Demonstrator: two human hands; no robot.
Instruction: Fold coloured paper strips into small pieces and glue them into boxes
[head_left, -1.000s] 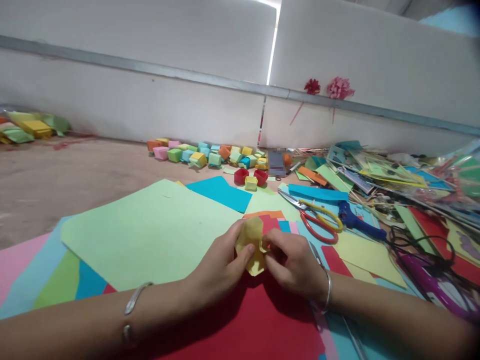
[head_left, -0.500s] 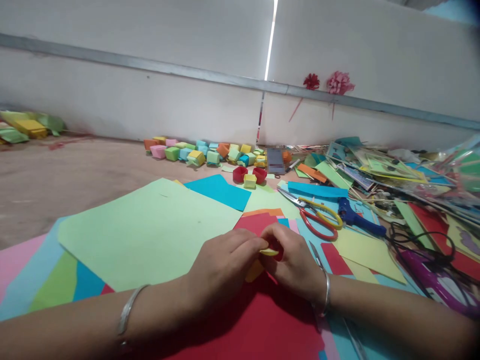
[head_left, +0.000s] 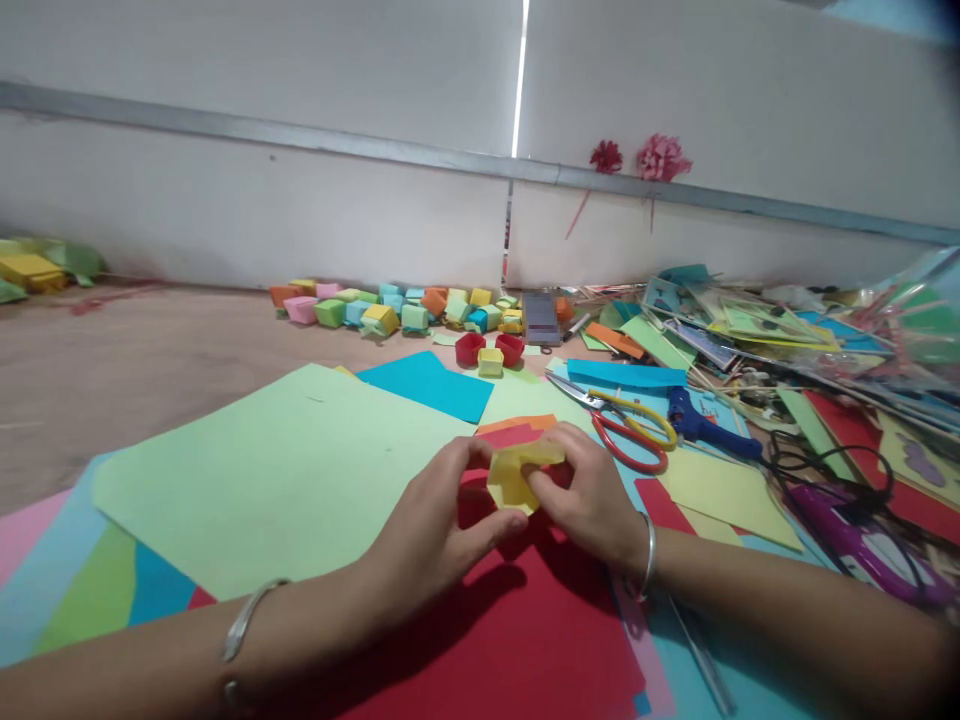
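Note:
A small yellow folded-paper box [head_left: 511, 480] is between my hands above a red paper sheet [head_left: 480, 640], its open side facing me. My right hand [head_left: 589, 495] grips its right wall, with the thumb inside. My left hand [head_left: 439, 510] curves around its left side, index finger near the upper edge and thumb at the bottom. Behind them stand two red paper boxes [head_left: 470, 349] and a smaller yellow box [head_left: 490, 362]. Scissors [head_left: 637, 430] with red and yellow handles lie to the right of my right hand.
A large light-green sheet [head_left: 262, 480] covers coloured paper at left. Several small paper boxes [head_left: 381, 320] line the wall beside a phone [head_left: 541, 318]. At right are a blue glue gun [head_left: 709, 428], a purple device [head_left: 855, 540] with black cable, and piled craft scraps [head_left: 780, 330].
The yellow paper has turned from edge-on to showing its open inside. My left fingers have spread around it, and my right thumb is now inside. The view has shifted slightly right.

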